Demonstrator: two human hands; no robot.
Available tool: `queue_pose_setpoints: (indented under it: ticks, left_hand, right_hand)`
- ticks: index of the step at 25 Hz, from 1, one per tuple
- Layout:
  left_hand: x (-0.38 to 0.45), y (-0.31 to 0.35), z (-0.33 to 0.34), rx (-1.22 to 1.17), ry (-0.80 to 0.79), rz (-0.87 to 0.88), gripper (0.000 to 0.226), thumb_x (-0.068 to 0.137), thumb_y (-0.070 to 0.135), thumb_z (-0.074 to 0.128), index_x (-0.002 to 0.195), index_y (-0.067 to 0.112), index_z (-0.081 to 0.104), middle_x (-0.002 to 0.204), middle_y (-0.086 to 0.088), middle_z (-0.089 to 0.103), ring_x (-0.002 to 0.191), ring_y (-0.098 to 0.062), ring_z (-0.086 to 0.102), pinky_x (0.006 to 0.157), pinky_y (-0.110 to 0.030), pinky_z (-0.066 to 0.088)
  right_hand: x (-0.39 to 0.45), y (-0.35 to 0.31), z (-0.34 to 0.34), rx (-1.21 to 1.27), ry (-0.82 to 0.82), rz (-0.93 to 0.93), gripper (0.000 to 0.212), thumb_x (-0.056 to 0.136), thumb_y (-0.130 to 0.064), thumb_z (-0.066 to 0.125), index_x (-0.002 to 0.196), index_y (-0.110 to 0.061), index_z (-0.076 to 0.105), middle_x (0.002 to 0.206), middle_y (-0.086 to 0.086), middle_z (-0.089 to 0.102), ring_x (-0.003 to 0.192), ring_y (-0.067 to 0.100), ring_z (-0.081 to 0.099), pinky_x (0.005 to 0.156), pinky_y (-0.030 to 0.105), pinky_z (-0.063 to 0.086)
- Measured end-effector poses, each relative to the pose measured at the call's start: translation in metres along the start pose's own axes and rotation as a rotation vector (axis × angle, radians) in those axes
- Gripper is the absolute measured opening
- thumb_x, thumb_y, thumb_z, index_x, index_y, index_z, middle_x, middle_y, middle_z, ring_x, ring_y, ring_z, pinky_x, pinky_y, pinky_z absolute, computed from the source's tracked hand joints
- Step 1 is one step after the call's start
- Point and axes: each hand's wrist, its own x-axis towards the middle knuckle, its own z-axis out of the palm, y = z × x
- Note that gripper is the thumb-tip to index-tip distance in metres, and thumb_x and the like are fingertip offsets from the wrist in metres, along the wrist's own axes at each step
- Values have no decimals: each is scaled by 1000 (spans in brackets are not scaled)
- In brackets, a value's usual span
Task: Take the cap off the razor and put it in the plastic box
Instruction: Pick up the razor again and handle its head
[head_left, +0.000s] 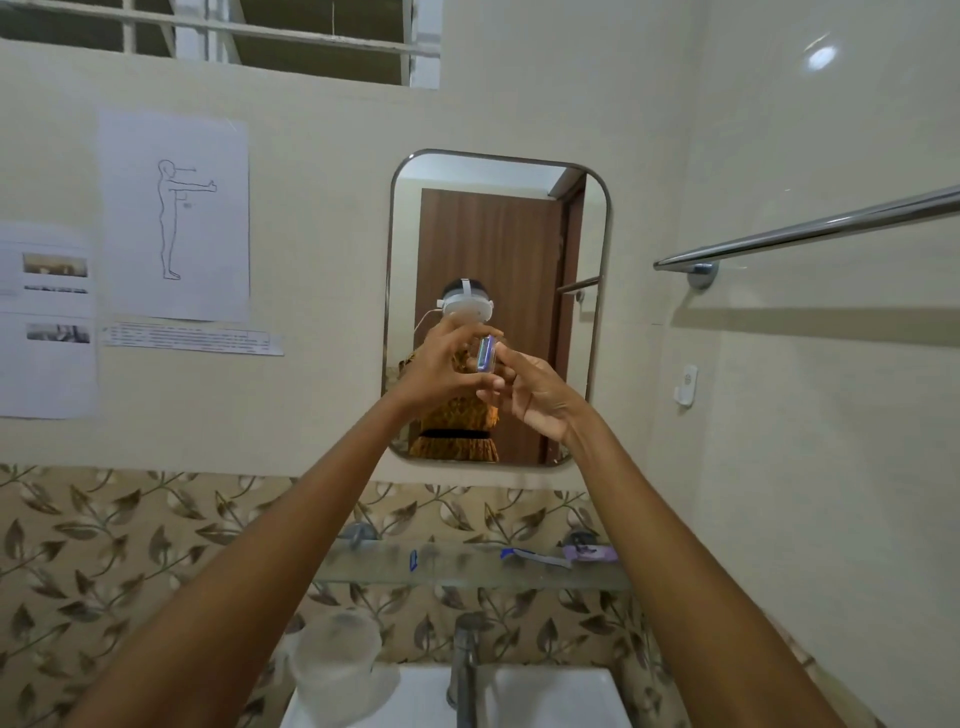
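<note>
Both my hands are raised in front of the mirror (592, 218). Between them is a razor head (487, 354), purple-blue, with what looks like a clear cap over it. My left hand (441, 366) pinches it from the left with fingertips. My right hand (537, 395) holds it from the right and below; the handle is hidden behind my fingers. A clear plastic box (335, 657) stands low at the left of the sink, beside the tap.
A glass shelf (467, 564) under the mirror carries a blue razor (535, 557), a small blue piece (413, 560) and a purple item (589, 552). A metal tap (464, 670) rises over the white sink (550, 696). A towel rail (805, 231) juts out at the right.
</note>
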Motion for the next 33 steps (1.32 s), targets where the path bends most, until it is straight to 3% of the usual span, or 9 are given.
queue_pose_setpoints:
  ticks: [3,6,13,17,20,23,26,28,33]
  left_hand:
    - [-5,3,5,-114,-31,-58,50,72,29,75,115,37,50,149,-5,28,138,-24,24,109,-54,30]
    - [-9,0,8,-48,-24,-48,55,71,30,76,120,28,51,148,-6,31,136,-24,26,109,-56,30]
    - [-21,-14,15,70,-1,-24,57,68,30,78,120,20,55,145,-7,36,135,-24,29,108,-61,27]
    - [-35,-28,17,33,4,-77,56,67,27,79,118,20,56,143,-7,37,131,-15,29,109,-56,25]
    - [-48,-44,22,13,-17,-151,55,68,27,78,118,25,55,143,-5,36,134,-17,27,111,-53,23]
    - [-58,-56,24,-14,-31,-151,54,68,27,78,116,32,53,131,26,35,126,-6,29,106,-42,24]
    - [-65,-65,25,-46,-15,-162,53,68,28,78,113,38,52,117,48,27,118,13,29,100,-32,24]
    - [-71,-73,28,-54,-13,-187,54,68,31,78,114,39,52,124,42,30,120,9,28,101,-33,24]
    - [-75,-76,27,-39,-24,-258,57,67,37,77,118,40,51,146,0,33,126,-6,27,104,-40,25]
  right_hand:
    - [-1,6,2,28,15,10,21,92,-23,54,108,-11,60,86,2,74,74,8,69,66,22,58]
    - [-1,7,-1,-76,58,23,16,91,-24,56,99,-13,64,85,3,70,68,5,67,61,18,56]
    - [-3,28,-18,-203,72,54,27,91,-37,55,103,-16,66,84,-1,70,73,8,66,63,21,56]
    - [-13,80,-65,-775,168,205,25,90,-33,58,100,-11,65,80,-2,64,71,11,60,63,24,52]
    - [-27,143,-103,-1230,86,375,24,90,-21,58,107,-6,64,99,6,68,86,16,62,72,28,46]
    - [-40,181,-121,-1430,54,466,32,89,-21,57,118,-8,59,123,16,61,111,29,57,86,33,45]
    - [-45,198,-128,-1595,5,512,33,91,-22,53,120,-8,58,127,19,57,114,32,53,92,39,46]
    - [-48,206,-129,-1605,42,512,29,90,-19,51,116,-10,62,119,18,62,108,32,57,87,39,48]
    - [-47,209,-132,-1540,145,431,23,88,-15,53,107,-12,67,108,15,68,99,29,61,77,35,46]
